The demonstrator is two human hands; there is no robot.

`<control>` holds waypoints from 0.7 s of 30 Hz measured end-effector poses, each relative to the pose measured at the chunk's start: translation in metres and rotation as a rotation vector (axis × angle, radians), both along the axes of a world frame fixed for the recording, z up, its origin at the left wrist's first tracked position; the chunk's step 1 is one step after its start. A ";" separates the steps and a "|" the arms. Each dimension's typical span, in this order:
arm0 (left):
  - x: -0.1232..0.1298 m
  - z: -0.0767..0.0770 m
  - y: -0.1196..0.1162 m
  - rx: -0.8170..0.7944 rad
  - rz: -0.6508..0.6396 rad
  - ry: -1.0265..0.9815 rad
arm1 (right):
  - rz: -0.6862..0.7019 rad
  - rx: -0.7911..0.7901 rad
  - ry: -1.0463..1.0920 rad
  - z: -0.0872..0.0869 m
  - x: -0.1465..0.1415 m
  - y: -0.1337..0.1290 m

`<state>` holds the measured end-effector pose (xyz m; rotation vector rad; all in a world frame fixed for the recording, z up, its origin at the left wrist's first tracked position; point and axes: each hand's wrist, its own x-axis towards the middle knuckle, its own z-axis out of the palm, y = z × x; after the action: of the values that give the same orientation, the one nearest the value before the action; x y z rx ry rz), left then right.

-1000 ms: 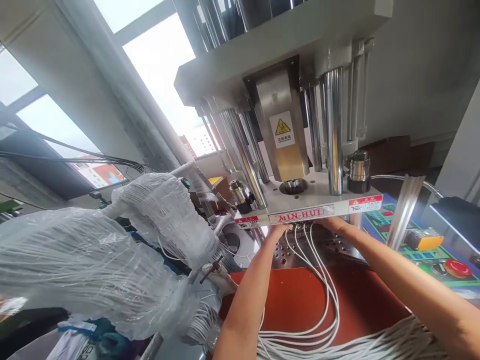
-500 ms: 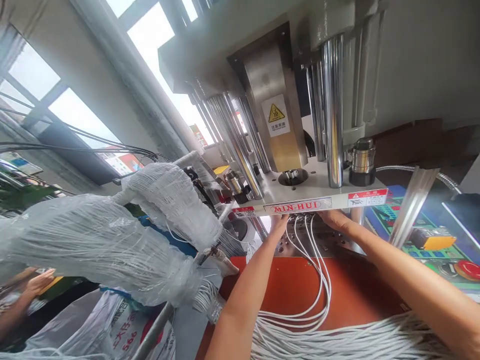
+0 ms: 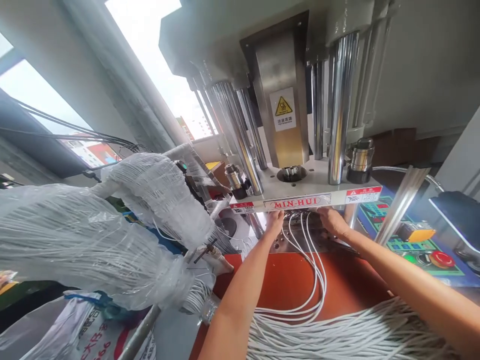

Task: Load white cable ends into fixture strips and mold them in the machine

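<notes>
Two hands at press: left hand (image 3: 274, 223) and right hand (image 3: 332, 222), both reaching under white press plate (image 3: 296, 202) marked MIN-HUI. Fingertips hidden beneath plate; grip cannot be told. White cables (image 3: 313, 265) run from loose bunch across orange mat (image 3: 285, 285) up to perforated steel mould (image 3: 300, 237) between hands. Plastic-wrapped cable bundles (image 3: 86, 240) left of mat. Control panel with red button (image 3: 416, 242) right of press.
</notes>
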<state>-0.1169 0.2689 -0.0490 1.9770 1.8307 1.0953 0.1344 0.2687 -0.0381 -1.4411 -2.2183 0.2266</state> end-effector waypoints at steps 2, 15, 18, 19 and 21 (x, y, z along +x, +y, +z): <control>0.000 0.003 0.000 -0.003 -0.003 0.019 | -0.017 -0.002 0.029 -0.001 -0.003 -0.008; 0.080 0.040 -0.064 0.184 -0.248 0.382 | 0.072 -0.081 0.130 -0.002 -0.002 0.000; 0.084 0.034 -0.056 0.153 -0.240 0.474 | 0.120 -0.099 0.144 -0.001 0.004 0.003; 0.083 0.031 -0.052 0.152 -0.240 0.498 | 0.131 -0.099 0.150 -0.001 0.006 0.003; 0.079 0.028 -0.047 0.160 -0.239 0.546 | 0.137 -0.092 0.164 -0.003 0.009 0.003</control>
<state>-0.0378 0.2222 -0.0211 2.7120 1.6995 0.6913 0.1432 0.2712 -0.0411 -1.2683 -2.1979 0.4811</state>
